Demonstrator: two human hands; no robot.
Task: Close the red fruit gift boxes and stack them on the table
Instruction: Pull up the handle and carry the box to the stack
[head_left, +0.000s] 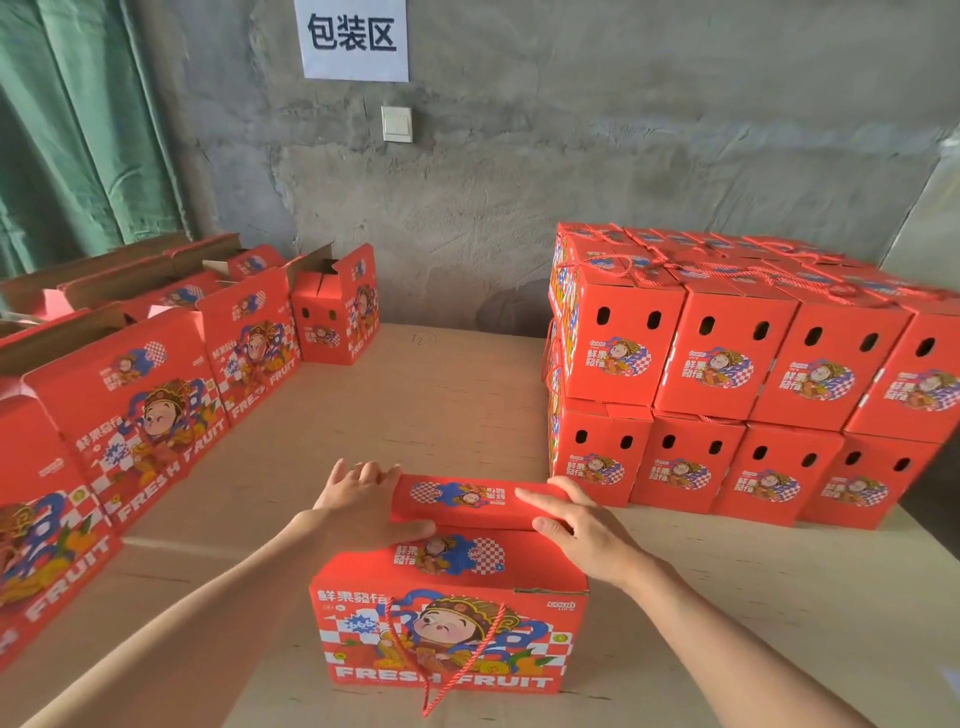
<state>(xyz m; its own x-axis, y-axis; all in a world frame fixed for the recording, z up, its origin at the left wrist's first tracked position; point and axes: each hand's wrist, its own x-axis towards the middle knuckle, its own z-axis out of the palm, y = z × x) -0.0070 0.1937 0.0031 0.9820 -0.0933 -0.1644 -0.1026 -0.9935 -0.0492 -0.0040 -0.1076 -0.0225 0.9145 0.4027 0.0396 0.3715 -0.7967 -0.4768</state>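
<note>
We see a red gift box (449, 577) with white checks and blue swirls — its cord (427, 701) red, the curtain (78, 130) green, the wall (623, 130) grey.

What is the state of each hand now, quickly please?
Left hand: open, fingers touching the left end of the box's top flap.
Right hand: open, fingers lying flat on the same flap.

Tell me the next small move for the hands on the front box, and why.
Probably press the far flap down flat. It stands tilted up above the near flap of the front box, so the top looks not yet closed, and the left hand and right hand rest on its two ends.
</note>
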